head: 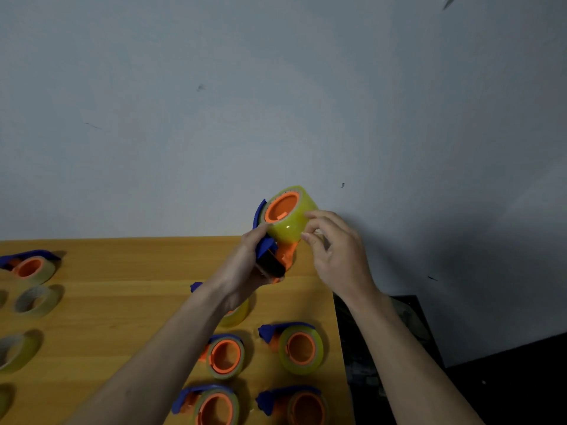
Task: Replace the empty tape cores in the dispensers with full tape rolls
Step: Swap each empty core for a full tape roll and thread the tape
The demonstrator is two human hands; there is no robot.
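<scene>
While the left hand [245,265] grips the dispenser [271,256] raised between both hands, with the roll [291,220] on its hub, the right hand [334,250] picks at the roll's side with curled fingertips; a twist could unseat it.

Raised blue-orange dispenser [270,256], full tape roll [290,217]
</scene>
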